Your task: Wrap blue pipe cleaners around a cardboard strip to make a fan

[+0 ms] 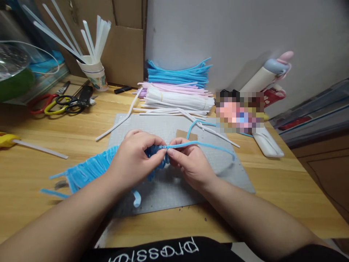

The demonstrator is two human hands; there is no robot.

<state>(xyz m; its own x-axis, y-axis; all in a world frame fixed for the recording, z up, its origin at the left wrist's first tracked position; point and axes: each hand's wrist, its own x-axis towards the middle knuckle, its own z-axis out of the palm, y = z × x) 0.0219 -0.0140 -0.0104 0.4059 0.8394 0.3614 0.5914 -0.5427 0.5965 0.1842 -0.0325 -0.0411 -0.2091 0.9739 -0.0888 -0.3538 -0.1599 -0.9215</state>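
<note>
My left hand [141, 149] is closed around the end of a blue bundle of pipe cleaners [89, 165], wound into a thick ribbed piece that reaches out to the left. Thumb and fingertips of my right hand [189, 160] pinch a single blue pipe cleaner [209, 145] where it meets that piece. From the pinch its free length runs right in a curve above the grey mat. Another thin blue strand rises behind my right fingers. Below my left wrist a pale blue tip [136, 199] sticks out. My fingers hide part of the join.
Stacks of blue [177, 74], pink and white pipe cleaners [178, 100] lie against the wall. Scissors [68, 103] and a paper cup [94, 74] of white sticks stand at the left, a yellow glue gun [8, 140] nearer. A white bottle [259, 78] leans at the right.
</note>
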